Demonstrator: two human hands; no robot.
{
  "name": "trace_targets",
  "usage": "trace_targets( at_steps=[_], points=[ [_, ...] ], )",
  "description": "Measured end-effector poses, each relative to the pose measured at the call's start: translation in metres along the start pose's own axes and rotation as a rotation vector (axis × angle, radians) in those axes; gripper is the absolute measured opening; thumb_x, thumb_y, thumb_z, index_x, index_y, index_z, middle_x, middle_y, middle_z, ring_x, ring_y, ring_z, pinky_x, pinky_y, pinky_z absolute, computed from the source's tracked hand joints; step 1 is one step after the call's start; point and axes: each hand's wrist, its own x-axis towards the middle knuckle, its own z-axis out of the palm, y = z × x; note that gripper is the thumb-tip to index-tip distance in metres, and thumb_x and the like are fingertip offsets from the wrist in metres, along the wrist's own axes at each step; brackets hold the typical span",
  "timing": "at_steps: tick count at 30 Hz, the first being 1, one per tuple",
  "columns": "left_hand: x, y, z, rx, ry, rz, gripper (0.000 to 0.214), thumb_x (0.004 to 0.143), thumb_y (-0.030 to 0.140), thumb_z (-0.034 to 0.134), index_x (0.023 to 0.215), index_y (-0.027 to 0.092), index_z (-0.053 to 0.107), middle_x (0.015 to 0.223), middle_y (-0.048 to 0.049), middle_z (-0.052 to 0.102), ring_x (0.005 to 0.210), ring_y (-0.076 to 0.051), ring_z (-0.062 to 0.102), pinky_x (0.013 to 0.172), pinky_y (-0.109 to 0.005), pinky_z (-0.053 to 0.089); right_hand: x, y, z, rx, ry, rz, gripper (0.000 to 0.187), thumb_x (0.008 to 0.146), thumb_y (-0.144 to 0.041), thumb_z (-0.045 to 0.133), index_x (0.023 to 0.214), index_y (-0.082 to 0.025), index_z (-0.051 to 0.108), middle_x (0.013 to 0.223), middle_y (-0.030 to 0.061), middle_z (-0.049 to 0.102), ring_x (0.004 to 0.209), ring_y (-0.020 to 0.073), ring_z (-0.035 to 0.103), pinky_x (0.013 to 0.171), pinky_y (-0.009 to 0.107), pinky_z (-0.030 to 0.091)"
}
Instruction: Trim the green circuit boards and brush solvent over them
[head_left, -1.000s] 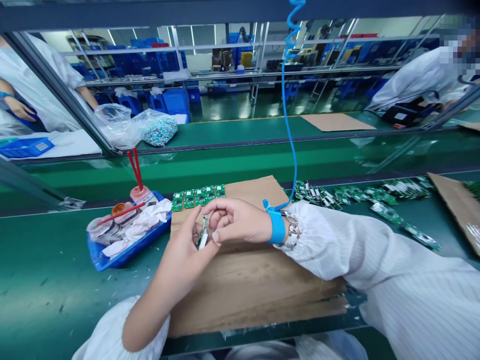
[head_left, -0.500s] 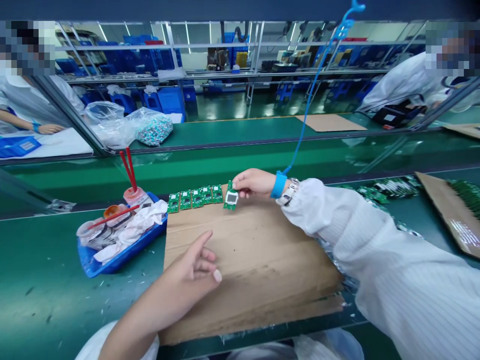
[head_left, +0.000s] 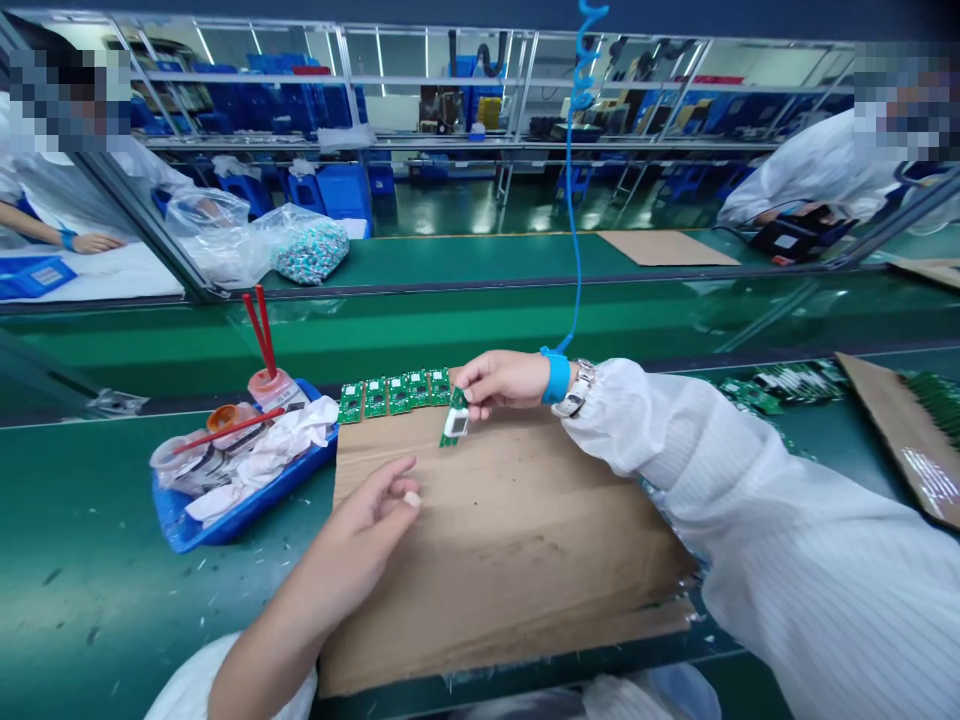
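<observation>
While the right hand (head_left: 501, 380) pinches a green board (head_left: 455, 424) by its top end, the left hand (head_left: 375, 510) is over the card (head_left: 525, 560), loosely curled, thumb and fingers a bit apart. The held board tilts over the far part of the card, near the right end of a row of boards (head_left: 397, 394). A blue tray (head_left: 304, 485) sits left of the card on the green counter (head_left: 97, 500).

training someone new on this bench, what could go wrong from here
The circuit board is pinched near one end by the right hand, so it might slip onto the cardboard. It is close beside the row of boards, so it could nudge one askew. The blue cord runs up from the wristband and might snag.
</observation>
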Motion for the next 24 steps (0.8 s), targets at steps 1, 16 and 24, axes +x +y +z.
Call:
trace_targets(
  at_steps=[1,16,24],
  points=[
    [0.002,0.004,0.003,-0.019,0.006,-0.014,0.072,0.065,0.054,0.061,0.125,0.016,0.05,0.112,-0.0125,0.06,0.092,-0.024,0.061,0.084,-0.039,0.043,-0.005,0.001,0.006,0.009,-0.062,-0.002,0.006,0.074,-0.007,0.061,0.071,-0.011,0.06,0.058,0.0005,0.064,0.056,0.0082,0.061,0.055,0.017,0.048],
    [0.003,0.014,0.019,-0.088,-0.222,0.058,0.039,0.059,0.042,0.068,0.085,0.014,0.065,0.065,0.0029,0.049,0.057,-0.01,0.04,0.054,-0.023,0.035,-0.025,0.011,0.042,0.121,-0.248,-0.109,0.028,0.064,-0.014,0.07,0.09,-0.011,0.062,0.075,-0.0004,0.067,0.062,0.0083,0.065,0.056,0.018,0.05],
    [0.0,0.009,0.016,0.695,0.339,0.235,0.03,0.068,0.038,0.062,0.092,0.021,0.068,0.063,0.0015,0.061,0.059,-0.017,0.057,0.055,-0.027,0.036,-0.036,0.021,0.052,0.17,-0.142,0.02,0.031,0.06,-0.014,0.073,0.088,-0.012,0.058,0.072,-0.0007,0.065,0.06,0.0102,0.066,0.048,0.016,0.048]
  ],
)
